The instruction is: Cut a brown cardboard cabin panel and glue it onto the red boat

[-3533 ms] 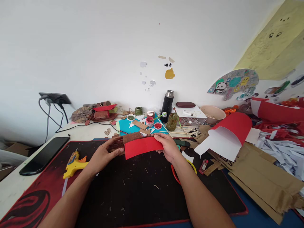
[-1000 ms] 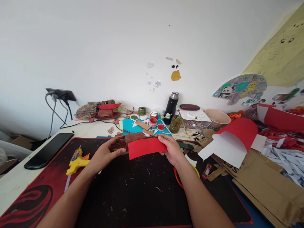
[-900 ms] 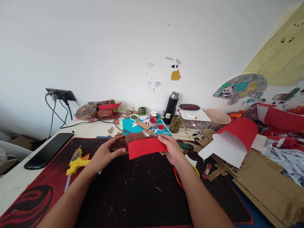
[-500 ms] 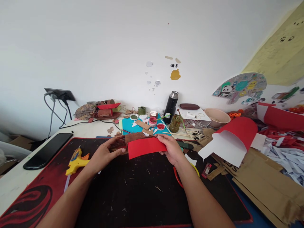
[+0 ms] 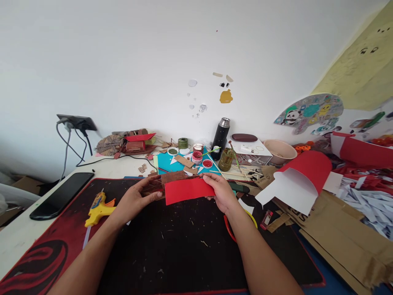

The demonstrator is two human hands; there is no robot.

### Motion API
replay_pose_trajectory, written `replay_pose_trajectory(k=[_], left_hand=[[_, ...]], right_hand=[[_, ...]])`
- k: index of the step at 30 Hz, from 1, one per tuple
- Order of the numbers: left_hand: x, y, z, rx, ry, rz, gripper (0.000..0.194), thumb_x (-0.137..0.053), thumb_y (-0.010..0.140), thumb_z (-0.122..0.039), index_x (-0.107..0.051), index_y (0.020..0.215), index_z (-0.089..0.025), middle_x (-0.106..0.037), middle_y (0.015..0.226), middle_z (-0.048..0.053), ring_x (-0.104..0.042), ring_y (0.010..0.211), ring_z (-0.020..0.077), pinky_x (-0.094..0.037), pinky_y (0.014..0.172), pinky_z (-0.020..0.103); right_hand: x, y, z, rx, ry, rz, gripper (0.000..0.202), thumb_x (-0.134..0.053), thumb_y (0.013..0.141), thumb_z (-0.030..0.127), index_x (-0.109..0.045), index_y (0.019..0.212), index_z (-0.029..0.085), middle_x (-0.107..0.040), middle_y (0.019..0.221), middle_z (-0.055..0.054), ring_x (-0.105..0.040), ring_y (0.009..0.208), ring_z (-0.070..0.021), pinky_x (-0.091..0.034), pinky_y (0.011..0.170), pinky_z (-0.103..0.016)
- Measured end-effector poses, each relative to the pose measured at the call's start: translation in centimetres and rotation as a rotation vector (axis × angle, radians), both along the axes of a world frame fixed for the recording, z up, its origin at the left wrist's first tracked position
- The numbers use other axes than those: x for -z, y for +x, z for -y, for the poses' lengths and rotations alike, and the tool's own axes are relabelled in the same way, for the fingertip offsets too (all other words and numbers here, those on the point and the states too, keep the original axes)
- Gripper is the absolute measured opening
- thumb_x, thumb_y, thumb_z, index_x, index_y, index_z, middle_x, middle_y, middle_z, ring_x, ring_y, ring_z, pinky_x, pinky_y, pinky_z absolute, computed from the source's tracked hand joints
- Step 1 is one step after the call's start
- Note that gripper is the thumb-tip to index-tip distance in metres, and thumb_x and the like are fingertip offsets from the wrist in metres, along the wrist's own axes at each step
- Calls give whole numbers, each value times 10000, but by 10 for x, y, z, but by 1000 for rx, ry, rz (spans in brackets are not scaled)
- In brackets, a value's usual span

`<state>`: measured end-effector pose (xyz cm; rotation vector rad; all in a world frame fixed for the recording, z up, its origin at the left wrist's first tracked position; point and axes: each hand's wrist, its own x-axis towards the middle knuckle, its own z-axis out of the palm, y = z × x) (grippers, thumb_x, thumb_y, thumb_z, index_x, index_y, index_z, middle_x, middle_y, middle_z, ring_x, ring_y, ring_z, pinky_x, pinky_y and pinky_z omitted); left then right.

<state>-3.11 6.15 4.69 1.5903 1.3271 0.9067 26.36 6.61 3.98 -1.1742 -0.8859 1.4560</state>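
Observation:
My left hand (image 5: 136,200) is closed at the left end of a brown-painted cardboard model (image 5: 173,176), with the thumb along its near side. A rectangular strip of red paper (image 5: 188,191) lies against the model's near side and covers much of it. At the strip's right end, my right hand (image 5: 218,190) pinches the paper between thumb and fingers; whether these fingers also touch the model is hidden. Both things are held above a black desk mat (image 5: 178,246). Scissors with red and yellow handles (image 5: 229,229) lie partly beneath my right forearm.
A yellow glue gun (image 5: 98,209) lies left, near a black phone-like slab (image 5: 63,196). Behind stand paint pots (image 5: 197,157), a black thermos (image 5: 221,135) and a jar (image 5: 226,160). Curled red paper (image 5: 310,168) and brown cardboard (image 5: 346,241) crowd the right.

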Motion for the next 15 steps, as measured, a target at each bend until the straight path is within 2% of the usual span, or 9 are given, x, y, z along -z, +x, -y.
replay_pose_trajectory(k=[15], left_hand=[[6, -3, -1, 14, 9, 11, 849, -820, 694, -720, -657, 1376, -242, -797, 1228, 118, -735, 1185, 378, -609, 1017, 527]], right_hand=[[1, 1, -2, 12, 3, 23, 286, -824, 778, 399, -773, 982, 204, -697, 670, -1, -567, 453, -141, -381, 366, -238]])
